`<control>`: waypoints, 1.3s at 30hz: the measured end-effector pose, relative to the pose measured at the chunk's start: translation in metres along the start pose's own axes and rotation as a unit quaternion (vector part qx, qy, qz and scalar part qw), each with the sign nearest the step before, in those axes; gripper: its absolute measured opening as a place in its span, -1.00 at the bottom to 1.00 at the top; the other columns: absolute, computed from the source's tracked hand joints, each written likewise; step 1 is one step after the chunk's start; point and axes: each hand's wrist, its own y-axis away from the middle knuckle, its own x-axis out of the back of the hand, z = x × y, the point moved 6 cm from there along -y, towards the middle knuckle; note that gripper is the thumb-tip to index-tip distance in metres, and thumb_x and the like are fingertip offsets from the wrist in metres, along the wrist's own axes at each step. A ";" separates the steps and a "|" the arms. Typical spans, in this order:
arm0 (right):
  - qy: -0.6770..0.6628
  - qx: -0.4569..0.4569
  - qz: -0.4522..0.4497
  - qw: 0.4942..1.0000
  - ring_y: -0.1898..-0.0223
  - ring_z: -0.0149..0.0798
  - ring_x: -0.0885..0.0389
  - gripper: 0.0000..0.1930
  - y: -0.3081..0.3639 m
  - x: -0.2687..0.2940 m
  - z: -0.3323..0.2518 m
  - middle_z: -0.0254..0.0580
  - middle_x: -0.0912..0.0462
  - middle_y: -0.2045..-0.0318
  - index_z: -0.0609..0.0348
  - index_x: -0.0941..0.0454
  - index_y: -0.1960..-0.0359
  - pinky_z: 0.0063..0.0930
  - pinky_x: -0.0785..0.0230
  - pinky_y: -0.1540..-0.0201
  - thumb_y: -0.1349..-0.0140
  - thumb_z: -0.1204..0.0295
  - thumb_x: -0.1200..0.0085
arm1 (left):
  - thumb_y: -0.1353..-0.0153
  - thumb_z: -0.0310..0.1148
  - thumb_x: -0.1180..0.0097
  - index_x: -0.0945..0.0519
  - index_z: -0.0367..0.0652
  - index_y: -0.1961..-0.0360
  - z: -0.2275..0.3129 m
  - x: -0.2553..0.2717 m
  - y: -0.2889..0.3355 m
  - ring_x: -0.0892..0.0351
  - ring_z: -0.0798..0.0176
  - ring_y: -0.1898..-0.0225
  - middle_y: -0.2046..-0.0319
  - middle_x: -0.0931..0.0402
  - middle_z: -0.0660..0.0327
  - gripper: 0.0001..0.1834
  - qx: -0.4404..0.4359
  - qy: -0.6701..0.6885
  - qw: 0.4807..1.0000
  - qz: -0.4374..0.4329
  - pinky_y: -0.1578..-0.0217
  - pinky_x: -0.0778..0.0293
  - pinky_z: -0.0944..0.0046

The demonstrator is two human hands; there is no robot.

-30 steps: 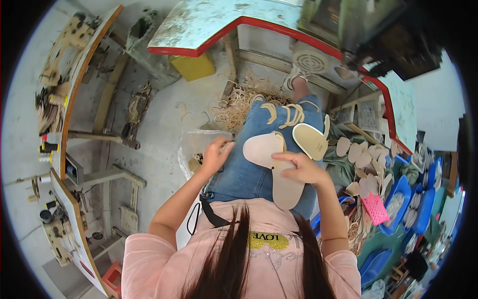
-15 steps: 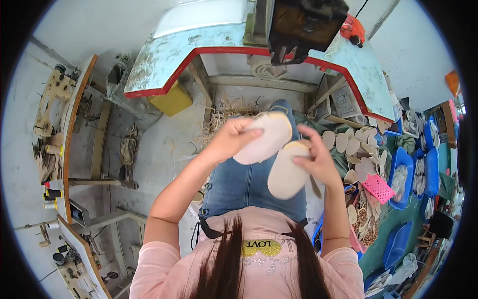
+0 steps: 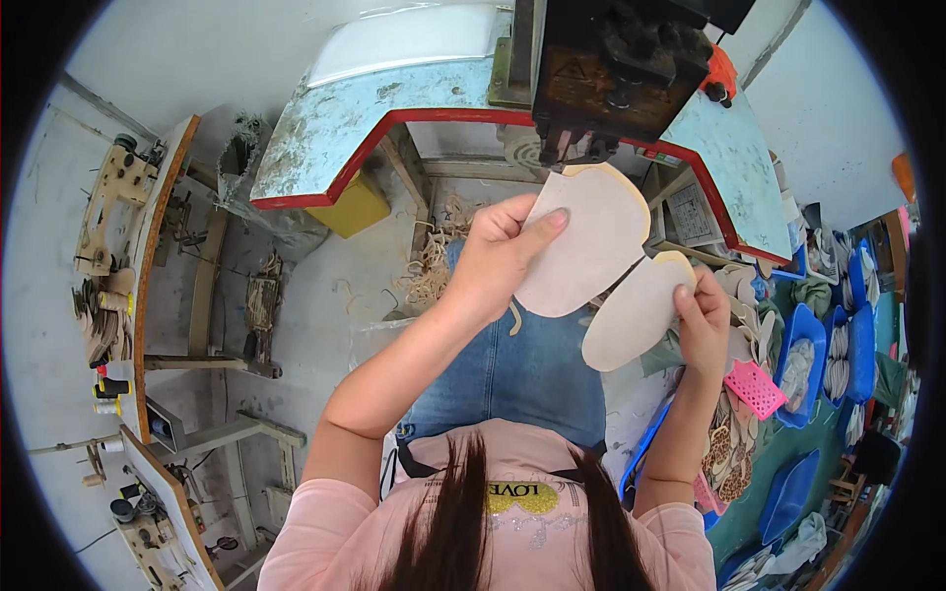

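A: What have we got at the middle?

B: We have a large off-white, rounded sole-shaped piece [image 3: 583, 246] with a thin yellow edge, held up over the lap. At its five o'clock is a smaller off-white oval sole-shaped piece [image 3: 631, 323], also yellow-edged; their edges come together at one corner, though we cannot tell whether they are joined.

A: And our hands?

B: Our left hand [image 3: 496, 251], at the large piece's nine o'clock, pinches its side, thumb flat on the face and fingers curled behind. Our right hand [image 3: 706, 313], at the small piece's three o'clock, grips its rim, nearly closed, between thumb and fingers.

A: What lies around them?

B: Blue denim trousers [image 3: 493, 369] at seven o'clock, and a tangled heap of thin beige strips [image 3: 432, 264] on the floor at nine. At twelve hangs a black, boxy machine head [image 3: 631, 84], over a worn pale-blue bench with a red edge [image 3: 409, 94].

A: Farther out?

B: At four o'clock we see a pink perforated plastic basket [image 3: 756, 389], with blue plastic trays [image 3: 790, 495] beyond, one at five. At nine, far off, stands a cream metal sewing machine [image 3: 103, 217].
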 end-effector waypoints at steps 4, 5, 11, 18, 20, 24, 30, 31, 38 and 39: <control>0.033 -0.016 0.020 0.999 0.47 -0.62 -0.31 -0.91 -0.006 -0.007 0.003 -0.47 -0.43 0.52 0.20 -0.36 0.44 -0.76 -0.12 0.38 -0.10 0.44 0.08 | -0.10 -0.40 0.01 -0.50 -0.31 0.28 0.007 0.003 -0.001 -0.44 0.52 0.46 0.43 -0.51 0.25 -0.79 -0.021 -0.001 1.000 0.019 0.44 -0.37 0.51; 0.043 -0.018 0.020 0.999 0.47 -0.63 -0.31 -0.91 -0.008 -0.010 0.006 -0.47 -0.43 0.52 0.19 -0.36 0.43 -0.77 -0.11 0.39 -0.10 0.44 0.08 | -0.10 -0.40 0.01 -0.51 -0.30 0.29 0.009 0.007 -0.001 -0.43 0.53 0.47 0.44 -0.51 0.26 -0.79 -0.027 -0.009 0.999 0.024 0.45 -0.36 0.52; 0.035 -0.043 -0.008 0.998 0.50 -0.64 -0.27 -0.91 -0.012 -0.032 0.031 -0.48 -0.40 0.54 0.21 -0.38 0.41 -0.77 -0.10 0.43 -0.11 0.45 0.08 | -0.05 -0.41 -0.04 -0.52 -0.31 0.32 0.028 0.028 -0.010 -0.46 0.51 0.51 0.50 -0.52 0.26 -0.80 0.005 -0.142 0.989 -0.030 0.48 -0.38 0.51; 0.047 -0.052 -0.055 0.996 0.49 -0.64 -0.28 -0.90 -0.014 -0.050 0.046 -0.49 -0.39 0.53 0.20 -0.39 0.41 -0.77 -0.13 0.44 -0.10 0.44 0.05 | -0.06 -0.42 -0.03 -0.52 -0.30 0.34 0.047 0.035 -0.008 -0.46 0.52 0.54 0.53 -0.52 0.26 -0.82 0.012 -0.189 0.981 -0.046 0.50 -0.38 0.53; 0.061 -0.011 -0.025 0.998 0.52 -0.64 -0.29 -0.89 -0.016 -0.044 0.036 -0.48 -0.41 0.54 0.22 -0.40 0.40 -0.77 -0.14 0.46 -0.09 0.44 0.03 | -0.06 -0.42 -0.02 -0.52 -0.30 0.33 0.042 0.036 -0.005 -0.46 0.51 0.52 0.51 -0.52 0.25 -0.82 0.019 -0.177 0.983 -0.051 0.48 -0.38 0.53; 0.065 -0.029 0.037 0.997 0.56 -0.61 -0.36 -0.86 -0.024 -0.017 0.018 -0.45 -0.47 0.55 0.24 -0.44 0.37 -0.78 -0.19 0.49 -0.07 0.44 0.00 | -0.07 -0.43 0.00 -0.48 -0.30 0.27 0.025 0.030 0.000 -0.47 0.50 0.45 0.44 -0.51 0.23 -0.80 0.019 -0.099 0.993 -0.052 0.42 -0.39 0.52; 0.108 0.018 0.021 0.994 0.51 -0.56 -0.45 -0.86 -0.060 -0.007 -0.025 -0.36 -0.52 0.51 0.26 -0.44 0.37 -0.74 -0.27 0.43 -0.05 0.45 -0.01 | -0.10 -0.45 0.04 -0.44 -0.28 0.22 0.012 0.026 0.007 -0.46 0.49 0.40 0.39 -0.51 0.23 -0.79 -0.013 -0.010 1.000 -0.015 0.37 -0.37 0.49; 0.108 0.018 0.023 0.994 0.51 -0.56 -0.45 -0.86 -0.067 -0.007 -0.031 -0.36 -0.52 0.51 0.26 -0.44 0.37 -0.74 -0.27 0.43 -0.05 0.45 -0.01 | -0.10 -0.45 0.04 -0.44 -0.28 0.22 0.011 0.025 0.008 -0.46 0.49 0.40 0.39 -0.51 0.23 -0.79 -0.012 -0.011 1.000 -0.016 0.37 -0.37 0.49; 0.163 0.038 -0.057 0.984 0.53 -0.59 -0.42 -0.86 -0.111 -0.029 -0.062 -0.37 -0.50 0.56 0.27 -0.45 0.38 -0.76 -0.24 0.48 -0.03 0.47 -0.02 | -0.09 -0.45 0.03 -0.42 -0.25 0.19 0.004 0.033 0.018 -0.46 0.49 0.38 0.39 -0.50 0.25 -0.77 -0.027 0.017 0.999 0.032 0.35 -0.38 0.47; 0.196 0.037 -0.075 0.977 0.54 -0.60 -0.41 -0.86 -0.116 -0.033 -0.065 -0.37 -0.50 0.57 0.27 -0.45 0.38 -0.76 -0.23 0.49 -0.02 0.47 -0.03 | -0.09 -0.45 0.03 -0.41 -0.24 0.18 0.003 0.034 0.019 -0.46 0.49 0.38 0.41 -0.50 0.26 -0.76 -0.031 0.019 0.999 0.035 0.36 -0.38 0.47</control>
